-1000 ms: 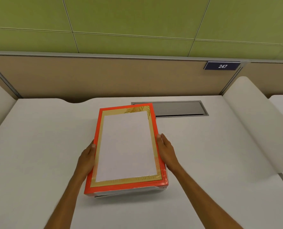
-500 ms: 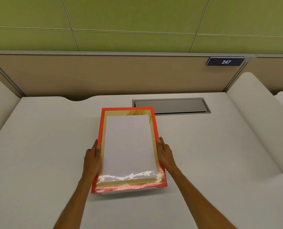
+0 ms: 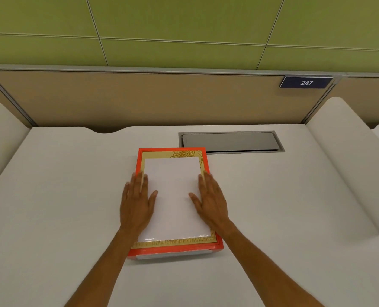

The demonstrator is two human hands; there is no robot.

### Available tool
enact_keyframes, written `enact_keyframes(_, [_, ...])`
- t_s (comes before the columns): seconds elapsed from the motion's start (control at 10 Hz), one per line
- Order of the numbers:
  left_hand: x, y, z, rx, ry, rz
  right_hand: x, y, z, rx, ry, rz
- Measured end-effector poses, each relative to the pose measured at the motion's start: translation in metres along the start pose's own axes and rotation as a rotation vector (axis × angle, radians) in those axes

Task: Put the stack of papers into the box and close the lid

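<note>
**A:** Since a second ago, when both hands gripped the long sides of the orange lid (image 3: 203, 156) and held it tilted above the base, what has changed?

**B:** It has come down. The lid now sits level on the box (image 3: 175, 254), whose pale base shows only as a thin strip under the near edge. The left hand (image 3: 136, 202) and right hand (image 3: 210, 201) have moved from the sides onto the top: each lies palm down, fingers spread fairly wide and flat, gripping nothing. The left covers the lid's left border, the right its right border, both thumbs pointing inward over the white centre panel.

**A:** So what does that mean for the task?

**B:** My judgement is that this is the closing press, the last step. The near right corner looks a little proud, though I cannot tell whether the lid is fully seated there.

**A:** And the stack of papers?

**B:** Not visible. With the lid on, the box's inside is hidden, so I cannot confirm the papers are in it; none lie on the desk (image 3: 62, 196) around it.

**A:** Where does the box stand?

**B:** Near the middle of the white desk, its far right corner just beside the grey cable hatch (image 3: 230, 141), below the partition plate marked 247 (image 3: 306, 82).
</note>
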State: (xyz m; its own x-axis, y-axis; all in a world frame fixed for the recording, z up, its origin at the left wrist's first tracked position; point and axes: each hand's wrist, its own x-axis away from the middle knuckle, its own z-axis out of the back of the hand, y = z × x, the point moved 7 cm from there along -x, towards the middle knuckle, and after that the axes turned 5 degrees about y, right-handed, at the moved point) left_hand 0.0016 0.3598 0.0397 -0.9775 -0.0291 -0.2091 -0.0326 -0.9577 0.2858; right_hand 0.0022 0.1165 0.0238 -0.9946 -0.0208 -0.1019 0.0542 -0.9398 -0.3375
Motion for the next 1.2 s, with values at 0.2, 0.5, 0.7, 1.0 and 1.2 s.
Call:
enact_keyframes(0.2, [-0.014, 0.01, -0.029, -0.047, -0.149, -0.085, -0.008, -0.009, -0.023, 0.076, -0.129, 0.033])
enact_keyframes(0.5, [-0.011, 0.003, -0.048, -0.061, -0.175, -0.036, -0.012, -0.005, -0.029, 0.079, -0.098, 0.006])
enact_keyframes(0.7, [-0.01, 0.002, -0.051, -0.091, -0.158, -0.047, -0.011, -0.006, -0.03, 0.092, -0.091, 0.01])
enact_keyframes(1.0, [-0.011, 0.008, -0.045, -0.046, -0.17, -0.022, -0.012, -0.004, -0.017, 0.045, -0.143, 0.021])
enact_keyframes(1.2, [-0.014, 0.042, -0.041, 0.045, -0.097, 0.016, -0.016, 0.016, 0.01, 0.017, -0.081, 0.042])
